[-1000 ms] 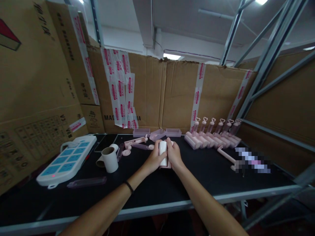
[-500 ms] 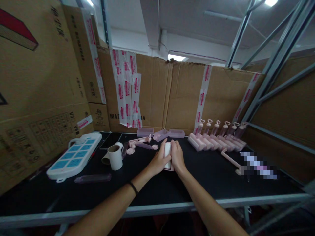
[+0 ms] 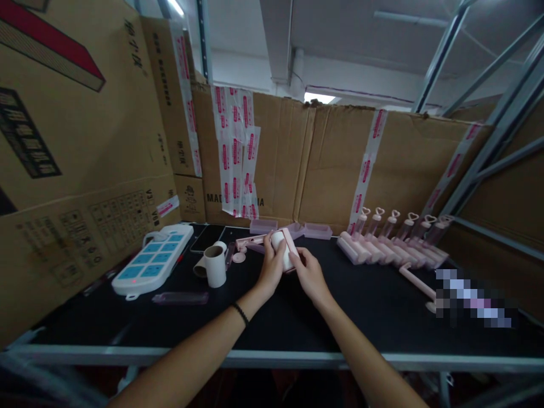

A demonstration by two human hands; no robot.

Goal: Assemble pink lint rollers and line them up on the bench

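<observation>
Over the middle of the black table, my left hand (image 3: pixel 272 266) is closed round a white roll (image 3: pixel 281 247), its thumb lying across the roll. The roll sits in a pink frame (image 3: pixel 291 241) tilted up to the left. My right hand (image 3: pixel 309 275) grips the right side of the frame, fingers bent against its lower edge. Behind my hands are clear pink trays (image 3: pixel 318 231) and pink parts (image 3: pixel 239 258). The undersides of the roll and frame are hidden by my fingers.
White cardboard tubes (image 3: pixel 215 266) and a power strip (image 3: pixel 155 260) stand left, with a clear purple piece (image 3: pixel 182 298) in front. Pink rollers with heart-topped tubes (image 3: pixel 382 249) line the back right, near a pink handle (image 3: pixel 419 281). Cardboard walls (image 3: pixel 331 164) enclose the table (image 3: pixel 297 327).
Both hands have lifted and tilted the frame and roll, turning them to the left. My right hand has shifted down along the frame. The head view has turned slightly left.
</observation>
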